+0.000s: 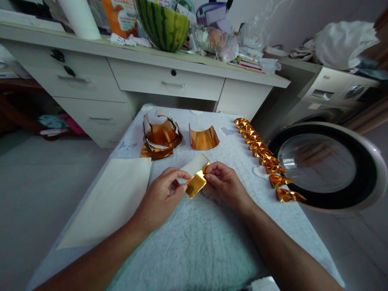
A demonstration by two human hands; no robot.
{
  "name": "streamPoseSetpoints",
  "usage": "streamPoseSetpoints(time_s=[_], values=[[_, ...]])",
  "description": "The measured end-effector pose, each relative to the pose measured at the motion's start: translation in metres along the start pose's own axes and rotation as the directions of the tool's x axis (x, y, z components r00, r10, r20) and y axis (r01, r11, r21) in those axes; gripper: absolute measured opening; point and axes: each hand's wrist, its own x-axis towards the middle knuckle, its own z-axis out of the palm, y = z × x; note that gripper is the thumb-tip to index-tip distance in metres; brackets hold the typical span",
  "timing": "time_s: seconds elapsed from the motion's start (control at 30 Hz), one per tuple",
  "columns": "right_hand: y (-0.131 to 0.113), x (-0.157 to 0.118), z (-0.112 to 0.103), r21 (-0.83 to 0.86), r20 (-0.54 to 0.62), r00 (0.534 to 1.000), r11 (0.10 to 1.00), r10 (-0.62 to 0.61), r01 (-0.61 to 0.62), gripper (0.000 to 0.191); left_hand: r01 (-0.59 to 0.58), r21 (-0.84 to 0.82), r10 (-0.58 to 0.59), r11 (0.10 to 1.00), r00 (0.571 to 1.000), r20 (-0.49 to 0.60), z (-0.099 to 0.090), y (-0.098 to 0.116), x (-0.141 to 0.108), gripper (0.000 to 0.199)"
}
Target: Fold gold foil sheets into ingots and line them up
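Foil (196, 184) is above the middle of the cloth-covered table (182, 246), part gold face, part white backing. Left hand (162, 198) pinches its left edge, thumb against fingers; right hand (226, 186) pinches the right edge the same way. Hands apart, foil between them. Beyond the hands: curled stack (162, 135) of gold sheets with pale backs, and one loose sheet (204, 138) beside it, curved up at the ends. White paper (112, 194) flat, left side. Row of folded gold pieces (262, 157) down the right edge. Containers: desk drawers (142, 80) shut, contents hidden, black keys (69, 70) at the left one. On the desk, an orange bag (121, 18), contents unclear, then a cut watermelon (165, 26), rind toward me, then clear plastic (218, 42) around something pinkish, can't tell what. Washer (324, 91) at right, round door (324, 161) swung open, drum contents not readable; white bag (345, 44) bunched on top, contents hidden.
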Motion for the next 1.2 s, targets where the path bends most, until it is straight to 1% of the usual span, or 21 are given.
streamPoseSetpoints(time_s=[0.07, 0.17, 0.23, 0.3, 0.37, 0.4, 0.5, 0.57, 0.6, 0.67, 0.7, 0.8, 0.9, 0.97, 1.0, 1.1, 1.2], values=[[0.000, 0.002, -0.002, 0.005, -0.030, 1.000, 1.000, 0.008, -0.008, 0.023, -0.074, 0.045, 0.074, 0.996, 0.997, 0.000, 0.000, -0.001, -0.001, 0.028], [0.000, 0.003, -0.004, 0.014, -0.051, 0.998, 1.000, 0.028, -0.027, 0.024, -0.184, 0.210, 0.189, 0.960, 0.982, -0.002, 0.002, -0.004, -0.005, 0.045], [0.000, 0.003, -0.004, 0.032, -0.043, 0.998, 0.998, 0.053, -0.051, 0.025, -0.264, 0.349, 0.289, 0.899, 0.957, -0.020, 0.004, -0.006, -0.007, 0.052], [0.000, 0.002, -0.002, 0.066, -0.018, 0.997, 0.995, 0.078, -0.077, 0.025, -0.327, 0.471, 0.388, 0.819, 0.921, -0.036, 0.006, -0.007, -0.008, 0.055], [0.000, 0.001, -0.001, 0.088, 0.011, 0.996, 0.992, 0.093, -0.094, 0.026, -0.370, 0.556, 0.462, 0.744, 0.886, -0.028, 0.005, -0.007, -0.008, 0.053], [0.001, 0.001, -0.001, 0.092, 0.020, 0.996, 0.991, 0.091, -0.092, 0.026, -0.390, 0.582, 0.487, 0.714, 0.873, -0.012, 0.005, -0.006, -0.007, 0.049], [0.003, 0.002, -0.001, 0.060, 0.031, 0.998, 0.996, 0.062, -0.063, 0.025, -0.460, 0.596, 0.528, 0.658, 0.846, 0.072, 0.001, -0.004, -0.003, 0.028], [0.005, 0.002, -0.002, -0.003, 0.035, 0.999, 0.999, 0.036, -0.036, 0.022, -0.509, 0.565, 0.536, 0.649, 0.833, 0.135, 0.000, -0.003, -0.001, 0.019], [0.005, 0.002, -0.003, -0.060, 0.037, 0.999, 0.998, 0.017, -0.015, 0.019, -0.528, 0.545, 0.535, 0.651, 0.829, 0.163, 0.000, -0.003, 0.000, 0.018], [0.006, 0.002, -0.003, -0.225, 0.048, 0.998, 0.973, -0.033, 0.043, 0.011, -0.544, 0.511, 0.517, 0.665, 0.830, 0.211, 0.001, -0.004, 0.000, 0.016], [0.006, 0.002, -0.003, -0.315, 0.060, 0.997, 0.947, -0.054, 0.070, 0.007, -0.541, 0.502, 0.496, 0.674, 0.836, 0.235, 0.001, -0.006, -0.001, 0.016], [0.003, 0.000, -0.002, -0.548, 0.097, 0.991, 0.826, -0.092, 0.131, 0.010, -0.513, 0.494, 0.406, 0.702, 0.858, 0.314, 0.004, -0.009, -0.003, 0.013], [0.001, -0.002, -0.001, -0.716, 0.137, 0.979, 0.668, -0.154, 0.205, 0.013, -0.486, 0.475, 0.338, 0.734, 0.867, 0.365, 0.006, -0.012, -0.005, 0.012], [0.001, -0.003, -0.002, -0.774, 0.173, 0.968, 0.583, -0.181, 0.247, 0.015, -0.472, 0.461, 0.317, 0.751, 0.871, 0.375, 0.006, -0.013, -0.004, 0.014], [0.001, -0.003, -0.002, -0.787, 0.185, 0.965, 0.560, -0.188, 0.260, 0.015, -0.467, 0.453, 0.311, 0.759, 0.873, 0.377, 0.006, -0.013, -0.004, 0.014], [0.000, -0.005, 0.000, -0.795, 0.224, 0.954, 0.528, -0.201, 0.298, 0.017, -0.450, 0.431, 0.297, 0.783, 0.878, 0.376, 0.005, -0.014, -0.004, 0.013], [-0.006, -0.007, 0.004, -0.776, 0.306, 0.931, 0.515, -0.199, 0.365, 0.020, -0.424, 0.405, 0.287, 0.810, 0.889, 0.358, 0.005, -0.015, -0.003, 0.011]])
